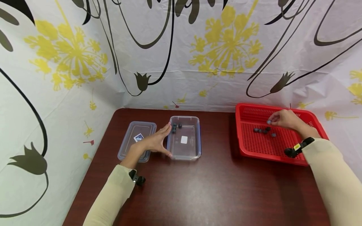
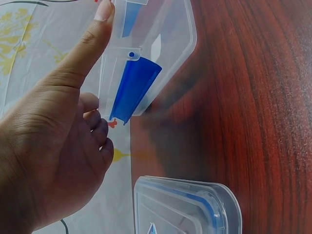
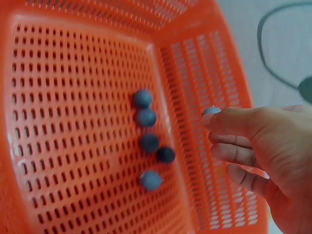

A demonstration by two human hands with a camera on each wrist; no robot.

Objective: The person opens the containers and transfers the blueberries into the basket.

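Observation:
My right hand (image 1: 286, 120) pinches a blueberry (image 1: 269, 122) between thumb and fingertips, above the red basket (image 1: 246, 150). Several more blueberries (image 3: 149, 142) lie on the basket's perforated floor, beside the hand in the right wrist view. At the left, a clear plastic container (image 1: 190, 152) stands lidless, with a few blueberries (image 1: 180, 126) in its far left corner. My left hand (image 1: 154, 141) rests against the container's left side, thumb and fingers spread apart. The left wrist view shows the thumb at the rim, near a blue clip (image 2: 134, 87).
A clear lid (image 1: 128, 147) with a blue-and-white label lies left of the container, partly under the left hand and wrist. The dark wooden table (image 1: 198, 191) meets a patterned white cloth (image 1: 181, 78) behind and at the left.

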